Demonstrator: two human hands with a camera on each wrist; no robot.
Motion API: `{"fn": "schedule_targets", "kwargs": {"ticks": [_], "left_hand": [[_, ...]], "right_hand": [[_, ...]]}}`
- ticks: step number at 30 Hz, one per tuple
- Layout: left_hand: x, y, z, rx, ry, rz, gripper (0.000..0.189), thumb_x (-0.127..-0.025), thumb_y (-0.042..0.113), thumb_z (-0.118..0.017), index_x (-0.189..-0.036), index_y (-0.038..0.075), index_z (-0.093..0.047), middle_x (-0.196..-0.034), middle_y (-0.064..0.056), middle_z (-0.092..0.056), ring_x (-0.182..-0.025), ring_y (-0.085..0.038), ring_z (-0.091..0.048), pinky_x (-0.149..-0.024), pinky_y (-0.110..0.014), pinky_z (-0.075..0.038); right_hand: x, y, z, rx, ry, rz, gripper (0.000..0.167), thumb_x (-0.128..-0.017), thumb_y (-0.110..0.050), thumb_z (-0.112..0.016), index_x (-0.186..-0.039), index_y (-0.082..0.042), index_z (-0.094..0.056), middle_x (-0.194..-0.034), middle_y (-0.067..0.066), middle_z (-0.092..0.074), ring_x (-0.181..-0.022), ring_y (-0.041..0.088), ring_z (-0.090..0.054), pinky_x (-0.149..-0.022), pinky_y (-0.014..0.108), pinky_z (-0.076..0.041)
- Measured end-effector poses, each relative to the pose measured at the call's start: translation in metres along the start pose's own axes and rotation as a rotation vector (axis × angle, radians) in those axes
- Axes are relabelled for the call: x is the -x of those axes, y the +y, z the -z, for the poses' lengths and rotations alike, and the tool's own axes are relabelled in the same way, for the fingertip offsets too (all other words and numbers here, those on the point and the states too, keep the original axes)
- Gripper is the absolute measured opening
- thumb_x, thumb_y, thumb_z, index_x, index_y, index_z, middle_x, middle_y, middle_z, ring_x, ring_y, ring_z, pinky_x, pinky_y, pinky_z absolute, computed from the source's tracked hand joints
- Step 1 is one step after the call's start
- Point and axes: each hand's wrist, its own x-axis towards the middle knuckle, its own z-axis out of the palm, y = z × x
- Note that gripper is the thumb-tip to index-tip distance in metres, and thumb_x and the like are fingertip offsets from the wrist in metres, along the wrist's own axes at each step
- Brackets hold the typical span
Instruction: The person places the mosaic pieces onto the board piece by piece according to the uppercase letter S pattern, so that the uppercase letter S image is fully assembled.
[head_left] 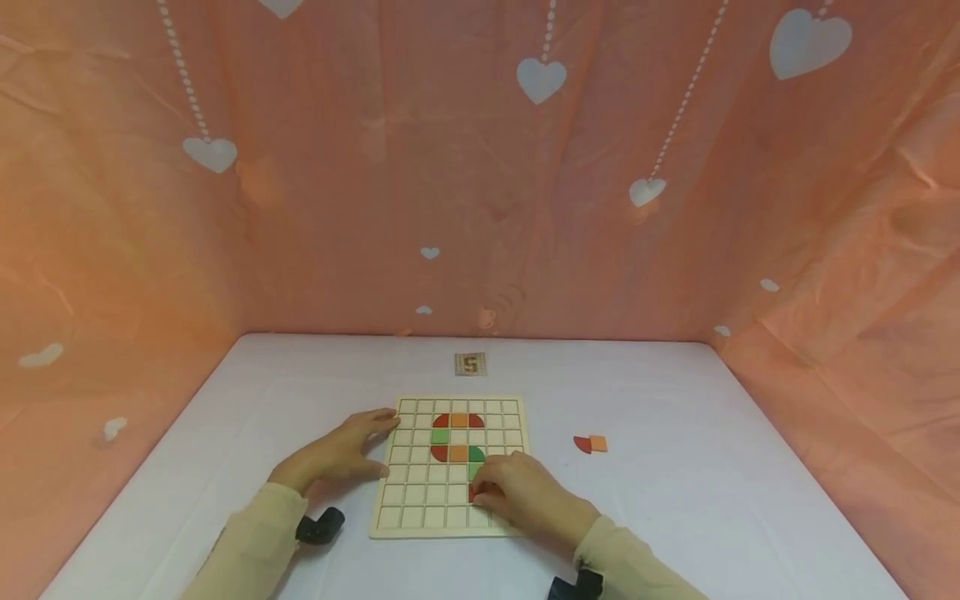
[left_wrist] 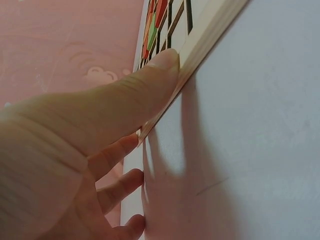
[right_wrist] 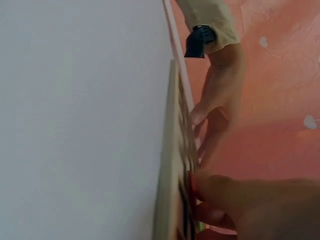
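A pale wooden grid board (head_left: pixel 416 494) lies on the table. My left hand (head_left: pixel 337 454) is at its left side, fingers spread and relaxed; in the left wrist view the thumb (left_wrist: pixel 160 62) rests against the board's edge. Over the lower right cells, my right hand (head_left: pixel 525 492) pinches a red tile (head_left: pixel 471 493) at its cell, most of it covered by the fingers. Set in the grid are red quarter-circles (head_left: pixel 441 421), orange squares (head_left: pixel 458 453), a light green square (head_left: pixel 440 436) and a dark green quarter-circle (head_left: pixel 476 454). Another light green tile (head_left: pixel 472 472) shows beside my right fingertips.
Right of the board lie a loose red quarter-circle (head_left: pixel 582 445) and an orange square (head_left: pixel 597 443), touching. A small patterned card (head_left: pixel 470 364) with a figure like a 5 lies behind the board. Orange cloth (head_left: pixel 450 183) with white hearts hangs around the white table (head_left: pixel 660 533).
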Motion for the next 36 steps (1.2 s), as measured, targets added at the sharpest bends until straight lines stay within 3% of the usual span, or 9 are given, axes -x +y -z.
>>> {"fn": "schedule_targets", "kwargs": {"ticks": [6, 12, 24, 31, 36], "left_hand": [[-0.001, 0.002, -0.001, -0.011, -0.003, 0.02, 0.079, -0.081, 0.016, -0.082, -0.15, 0.001, -0.046, -0.163, -0.02, -0.032, -0.151, -0.05, -0.023, -0.123, -0.066, -0.023], [-0.001, 0.001, -0.001, -0.011, -0.008, 0.028, 0.08, -0.08, 0.016, -0.083, -0.149, 0.001, -0.046, -0.163, -0.021, -0.031, -0.151, -0.05, -0.023, -0.123, -0.066, -0.023], [-0.007, 0.0, -0.002, -0.021, -0.007, 0.001, 0.08, -0.08, 0.017, -0.084, -0.149, -0.001, -0.046, -0.163, -0.021, -0.033, -0.15, -0.049, -0.025, -0.123, -0.065, -0.024], [-0.006, 0.002, -0.002, -0.037, -0.004, -0.017, 0.08, -0.08, 0.019, -0.083, -0.148, -0.001, -0.047, -0.162, -0.023, -0.034, -0.149, -0.05, -0.026, -0.123, -0.066, -0.024], [-0.003, 0.002, -0.001, -0.027, 0.0, 0.007, 0.08, -0.08, 0.018, -0.084, -0.148, -0.001, -0.047, -0.162, -0.022, -0.033, -0.15, -0.05, -0.026, -0.123, -0.065, -0.025]], "right_hand": [[0.002, 0.002, 0.005, -0.144, -0.034, -0.069, 0.01, -0.093, -0.028, -0.073, -0.1, -0.023, -0.076, -0.092, -0.017, -0.069, -0.083, -0.005, -0.057, -0.08, 0.019, -0.052], [0.001, 0.01, 0.023, -0.169, -0.003, -0.085, 0.015, -0.092, -0.025, -0.075, -0.103, -0.015, -0.076, -0.087, -0.01, -0.067, -0.076, 0.002, -0.053, -0.067, 0.018, -0.046], [0.015, 0.049, 0.068, -0.192, 0.183, -0.148, 0.022, -0.093, -0.017, -0.073, -0.11, -0.005, -0.074, -0.101, 0.004, -0.073, -0.082, 0.007, -0.057, -0.069, 0.026, -0.053], [0.023, 0.077, 0.085, -0.231, 0.159, -0.261, 0.026, -0.094, -0.017, -0.071, -0.114, -0.002, -0.073, -0.096, 0.007, -0.071, -0.075, 0.011, -0.059, -0.059, 0.021, -0.052], [0.028, 0.094, 0.094, -0.259, 0.139, -0.34, 0.026, -0.094, -0.016, -0.071, -0.115, -0.001, -0.073, -0.105, 0.012, -0.072, -0.083, 0.015, -0.062, -0.066, 0.022, -0.055]]}}
